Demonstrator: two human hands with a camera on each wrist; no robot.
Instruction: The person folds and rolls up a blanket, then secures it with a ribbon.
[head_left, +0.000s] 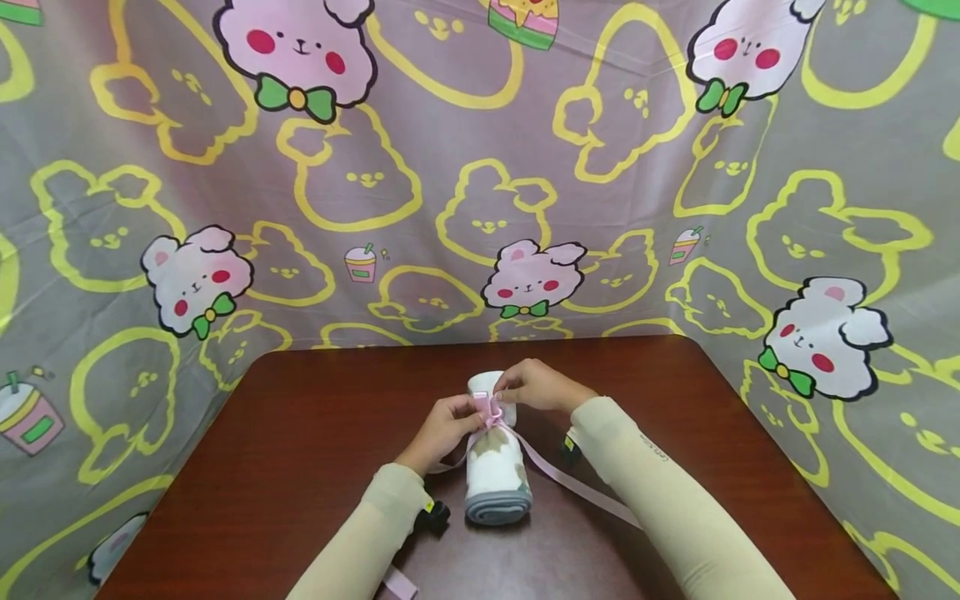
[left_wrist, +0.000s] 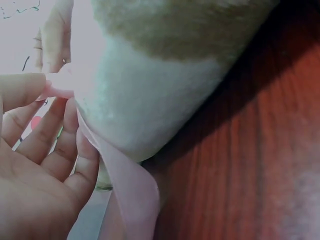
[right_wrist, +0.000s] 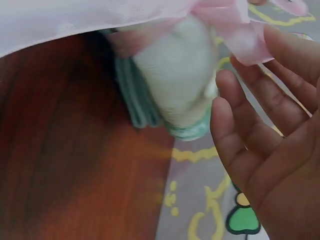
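Note:
A rolled white towel [head_left: 495, 475] with brownish patches and a grey edge lies lengthwise on the table, its coiled end facing me. Pink ribbon [head_left: 573, 486] wraps its upper part and gathers in a knot or loops on top. My left hand [head_left: 442, 431] pinches ribbon near that gathering; in the left wrist view a pink fold [left_wrist: 60, 86] shows under the thumb. From the far right side my right hand [head_left: 543, 387] pinches another ribbon part, seen as a loop or end [right_wrist: 250, 45] in the right wrist view. The exact form of the knot is hidden by fingers.
The dark red-brown wooden table [head_left: 300, 467] has rounded far corners. Patterned cloth [head_left: 420, 192] with rabbit heads hangs behind and at both sides. One ribbon end [head_left: 400, 582] shows beside the left forearm; another tail runs under the right forearm.

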